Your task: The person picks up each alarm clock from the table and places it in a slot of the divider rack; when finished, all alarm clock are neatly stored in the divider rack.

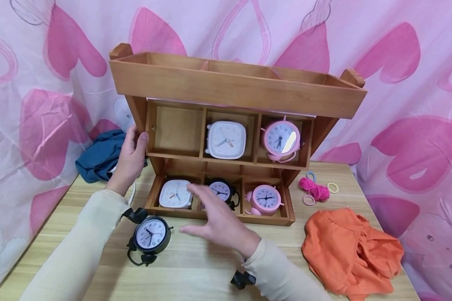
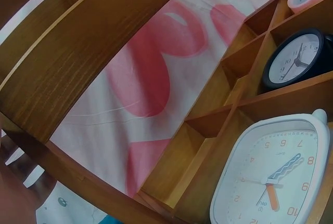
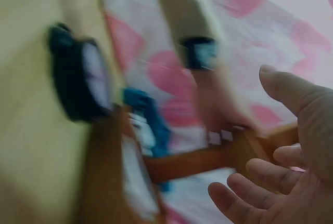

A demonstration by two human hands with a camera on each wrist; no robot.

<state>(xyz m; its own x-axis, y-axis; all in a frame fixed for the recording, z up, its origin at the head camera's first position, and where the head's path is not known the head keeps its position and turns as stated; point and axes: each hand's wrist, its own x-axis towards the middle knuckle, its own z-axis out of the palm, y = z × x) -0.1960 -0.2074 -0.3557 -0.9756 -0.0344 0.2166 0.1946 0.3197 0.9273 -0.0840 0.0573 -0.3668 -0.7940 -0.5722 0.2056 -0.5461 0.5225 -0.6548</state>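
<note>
My left hand [image 1: 129, 156] grips the left side of a wooden tiered shelf [image 1: 237, 87], thumb toward the front. My right hand [image 1: 222, 221] is in front of the lower tier, fingers spread and holding nothing, partly covering a black alarm clock [image 1: 220, 190] there. Beside that clock are a white square clock [image 1: 175, 194] on the left and a pink alarm clock [image 1: 266, 198] on the right. In the middle tier, a white clock [image 1: 227, 140] is in the centre compartment and a pink clock [image 1: 282, 138] in the right one. Another black alarm clock [image 1: 150, 236] lies on the table before the shelf.
Orange cloth [image 1: 352, 251] lies bunched on the table's right side. Near the shelf's right end are pink yarn [image 1: 314, 189] and several small rings, including a yellow ring [image 1: 333, 187]. Blue cloth [image 1: 101, 156] sits behind my left arm. A heart-patterned curtain [image 1: 410, 138] surrounds the table.
</note>
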